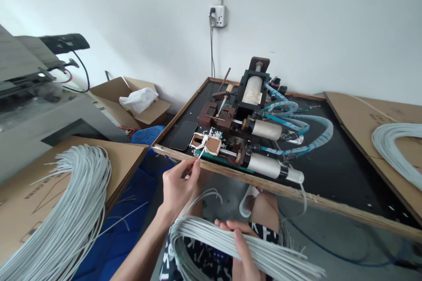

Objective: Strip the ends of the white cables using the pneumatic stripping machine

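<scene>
My left hand [178, 186] pinches a thin white wire [201, 154] between thumb and fingers at the table's front edge. The wire's tip points at the taped block [213, 145] on the front of a pneumatic machine; whether it touches cannot be made out. Across my lap my right hand [245, 246] is closed around a bundle of white wires [211, 233], looped at its left end and with loose ends at the right. Small white scraps [216, 134] lie around the block.
A dark phone [184, 135] lies left of the block. Metal cylinders [267, 166] and blue air hoses [316, 120] occupy the table [346, 184]. More wires rest on cardboard at left [79, 184] and right [400, 145]. An open carton [108, 96] stands behind.
</scene>
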`<state>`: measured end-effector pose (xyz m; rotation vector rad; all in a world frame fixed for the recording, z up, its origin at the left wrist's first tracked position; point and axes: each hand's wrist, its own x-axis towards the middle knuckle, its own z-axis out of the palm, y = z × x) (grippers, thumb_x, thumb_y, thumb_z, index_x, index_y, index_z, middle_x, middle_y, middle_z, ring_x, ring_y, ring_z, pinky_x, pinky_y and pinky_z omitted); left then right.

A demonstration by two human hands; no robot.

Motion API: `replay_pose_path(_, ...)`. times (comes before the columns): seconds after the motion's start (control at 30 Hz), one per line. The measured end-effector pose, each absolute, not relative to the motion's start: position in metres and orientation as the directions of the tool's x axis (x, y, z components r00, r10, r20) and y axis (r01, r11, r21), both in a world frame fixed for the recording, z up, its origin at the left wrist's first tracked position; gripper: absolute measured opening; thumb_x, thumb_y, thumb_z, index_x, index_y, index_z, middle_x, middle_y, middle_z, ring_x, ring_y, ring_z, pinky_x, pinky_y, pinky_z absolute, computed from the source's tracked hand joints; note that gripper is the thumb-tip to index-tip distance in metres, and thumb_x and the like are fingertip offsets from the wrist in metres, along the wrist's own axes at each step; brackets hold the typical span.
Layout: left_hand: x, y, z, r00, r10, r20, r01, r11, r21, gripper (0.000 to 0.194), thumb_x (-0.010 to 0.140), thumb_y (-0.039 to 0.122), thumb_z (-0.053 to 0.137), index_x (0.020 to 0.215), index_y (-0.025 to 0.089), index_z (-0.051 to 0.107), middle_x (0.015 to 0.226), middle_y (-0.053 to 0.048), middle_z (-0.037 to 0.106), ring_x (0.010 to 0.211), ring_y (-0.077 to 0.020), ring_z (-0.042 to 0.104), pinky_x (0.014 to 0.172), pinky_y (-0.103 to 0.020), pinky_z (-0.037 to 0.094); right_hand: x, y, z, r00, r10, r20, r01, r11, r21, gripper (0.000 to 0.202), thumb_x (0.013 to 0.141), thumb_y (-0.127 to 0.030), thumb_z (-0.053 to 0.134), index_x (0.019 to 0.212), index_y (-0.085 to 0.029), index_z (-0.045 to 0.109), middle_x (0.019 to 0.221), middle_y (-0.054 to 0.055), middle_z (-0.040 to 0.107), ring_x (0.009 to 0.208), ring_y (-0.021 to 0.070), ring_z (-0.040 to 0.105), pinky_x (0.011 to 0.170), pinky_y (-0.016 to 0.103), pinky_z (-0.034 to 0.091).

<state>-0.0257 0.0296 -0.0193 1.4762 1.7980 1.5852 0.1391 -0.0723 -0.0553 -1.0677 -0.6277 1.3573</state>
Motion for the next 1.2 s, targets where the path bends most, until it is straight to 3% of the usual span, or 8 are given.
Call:
replay_pose_path(0.17,-0.046,0.029,-0.011,-0.241,0.943,0.232,0.334,-0.144,0.932,0.026,0.094,0.033,0.06,0.082,0.015,0.074,0.051,0.003,0.059,0.047,-0.0113,0.054,0.049,-0.02,0.044,0.127,-0.079,-0.046,0.087,0.996,-0.011,-0.323,0.017,-0.946,0.022,0.091,-0.045,0.072,0.087,-0.025,0.083,0.08,0.005,0.082,0.077,0.0228,0.08,0.075,0.029,0.063)
replay_pose_path(0.33,-0.049,-0.003,-0.006,-0.107,0.862,0.495,0.449,-0.402,0.798,0.015,0.093,0.022,0.062,0.085,0.02,0.075,0.064,0.001,0.068,0.049,-0.0114,0.056,0.049,-0.022,0.045,0.125,-0.075,-0.035,0.024,0.987,0.157,-0.223,0.158,-0.962,0.02,0.094,-0.032,0.065,0.088,-0.024,0.082,0.082,0.005,0.079,0.075,0.0221,0.077,0.072,0.032,0.06)
replay_pose_path(0.43,-0.042,-0.009,-0.005,0.318,0.85,0.419,0.449,-0.525,0.723,0.02,0.092,0.022,0.066,0.109,0.024,0.077,0.097,-0.006,0.079,0.086,-0.023,0.073,0.079,-0.032,0.059,0.13,-0.072,-0.025,-0.022,0.996,0.085,-0.184,0.079,-0.98,0.019,0.094,-0.029,0.063,0.087,-0.023,0.081,0.086,0.005,0.08,0.08,0.0227,0.076,0.079,0.033,0.059)
replay_pose_path(0.53,-0.03,-0.006,0.0,0.503,0.819,0.275,0.45,-0.52,0.726,0.043,0.095,0.027,0.065,0.138,0.027,0.064,0.136,-0.01,0.068,0.132,-0.0325,0.058,0.114,-0.053,0.043,0.132,-0.071,-0.017,-0.012,1.0,-0.015,-0.185,-0.017,-0.983,0.016,0.092,-0.029,0.064,0.086,-0.024,0.078,0.084,0.001,0.08,0.08,0.0214,0.076,0.081,0.031,0.06)
replay_pose_path(0.73,-0.01,-0.01,0.02,0.705,0.697,0.13,0.279,-0.441,0.853,0.028,0.097,0.024,0.062,0.12,0.033,0.075,0.116,-0.004,0.077,0.107,-0.0238,0.073,0.12,-0.051,0.038,0.128,-0.068,-0.02,-0.066,0.997,-0.04,-0.191,-0.052,-0.98,0.012,0.088,-0.028,0.066,0.095,-0.023,0.075,0.099,0.002,0.078,0.094,0.0237,0.075,0.088,0.033,0.061)
replay_pose_path(0.93,-0.007,-0.015,0.017,0.524,0.839,0.143,0.275,-0.326,0.904,0.017,0.098,0.021,0.06,0.099,0.025,0.077,0.094,-0.003,0.079,0.086,-0.0189,0.074,0.101,-0.039,0.055,0.127,-0.067,-0.025,0.067,0.994,-0.091,-0.19,-0.077,-0.979,0.008,0.083,-0.029,0.076,0.079,-0.023,0.073,0.077,-0.001,0.077,0.071,0.019,0.073,0.071,0.028,0.061)
replay_pose_path(1.07,-0.015,-0.014,0.008,0.003,0.989,0.149,0.192,-0.147,0.97,0.016,0.097,0.029,0.061,0.091,0.02,0.073,0.072,-0.001,0.074,0.061,-0.0151,0.069,0.06,-0.024,0.057,0.132,-0.068,-0.024,0.004,0.989,-0.146,-0.264,-0.14,-0.954,0.016,0.089,-0.036,0.074,0.084,-0.022,0.08,0.083,0.004,0.082,0.081,0.024,0.079,0.081,0.033,0.062)
replay_pose_path(1.2,-0.019,-0.004,-0.002,-0.405,0.879,0.253,0.229,-0.171,0.958,0.019,0.091,0.035,0.069,0.085,0.017,0.073,0.067,-0.001,0.073,0.059,-0.0151,0.068,0.06,-0.025,0.057,0.133,-0.07,-0.03,0.017,0.985,-0.173,-0.272,-0.162,-0.949,0.02,0.087,-0.042,0.076,0.081,-0.023,0.08,0.083,0.005,0.082,0.086,0.0248,0.079,0.084,0.031,0.061)
